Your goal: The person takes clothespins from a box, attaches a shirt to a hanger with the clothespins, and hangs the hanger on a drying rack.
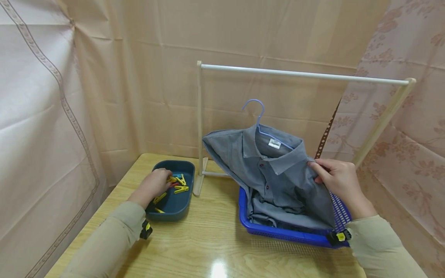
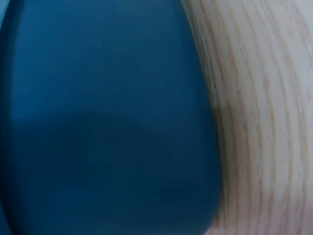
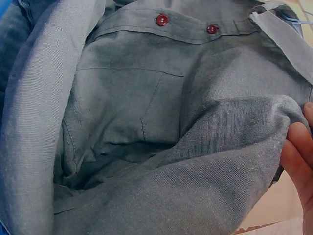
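A grey short-sleeved shirt [image 1: 278, 185] with red buttons hangs on a light blue hanger [image 1: 261, 112], its lower part bunched in a blue basket [image 1: 295, 234]. My right hand [image 1: 338, 181] pinches the shirt at the right shoulder; the fingers [image 3: 298, 147] on the cloth show at the edge of the right wrist view. Over on the left, my left hand [image 1: 156, 185] reaches into a dark blue bin [image 1: 174, 210] of clothespins. Its fingertips are right at a yellow clothespin [image 1: 172, 179], and I cannot tell whether they grip it. Only the bin's side fills the left wrist view.
Behind the shirt stands a wooden rack with a white top rail [image 1: 299, 72]. Its left foot [image 1: 199, 181] is close beside the bin. More yellow clothespins [image 1: 181, 189] lie in the bin. Curtains hang around the wooden table [image 1: 205, 235].
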`<state>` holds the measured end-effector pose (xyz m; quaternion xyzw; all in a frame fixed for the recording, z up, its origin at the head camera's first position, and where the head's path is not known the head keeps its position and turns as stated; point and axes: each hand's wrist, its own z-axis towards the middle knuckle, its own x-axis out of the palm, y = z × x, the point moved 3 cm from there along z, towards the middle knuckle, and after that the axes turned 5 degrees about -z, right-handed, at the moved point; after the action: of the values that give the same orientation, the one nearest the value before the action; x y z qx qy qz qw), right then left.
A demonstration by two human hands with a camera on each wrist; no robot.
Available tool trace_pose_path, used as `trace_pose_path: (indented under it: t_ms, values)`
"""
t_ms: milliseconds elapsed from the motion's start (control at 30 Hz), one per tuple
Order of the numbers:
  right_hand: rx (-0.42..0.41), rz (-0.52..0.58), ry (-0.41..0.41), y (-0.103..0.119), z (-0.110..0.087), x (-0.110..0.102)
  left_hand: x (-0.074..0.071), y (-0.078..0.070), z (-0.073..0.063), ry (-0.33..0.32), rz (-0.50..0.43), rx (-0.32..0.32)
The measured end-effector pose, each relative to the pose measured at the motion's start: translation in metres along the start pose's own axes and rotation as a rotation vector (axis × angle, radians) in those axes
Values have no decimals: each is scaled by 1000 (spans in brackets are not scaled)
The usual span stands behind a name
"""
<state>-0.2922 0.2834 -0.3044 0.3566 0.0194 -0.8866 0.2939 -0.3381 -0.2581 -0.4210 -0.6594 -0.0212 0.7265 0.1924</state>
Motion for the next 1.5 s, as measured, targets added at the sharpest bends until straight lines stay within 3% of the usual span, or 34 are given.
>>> trace_pose_path:
  t_ms: [200, 667, 1033, 1267, 1500]
  values:
    - [-1, -11, 3, -1, 0, 1, 0, 0, 1, -10, -9, 30]
    - [-5, -15, 7, -1, 1, 0, 4, 3, 2, 64, -52, -15]
    - [1, 6, -10, -1, -1, 0, 10, 4, 2, 130, -209, -48]
    - [-7, 11, -25, 0, -1, -1, 12, 1, 2, 163, -160, 10]
    - [-4, 17, -22, 2, 0, -2, 9, -10, 6, 145, -63, 81]
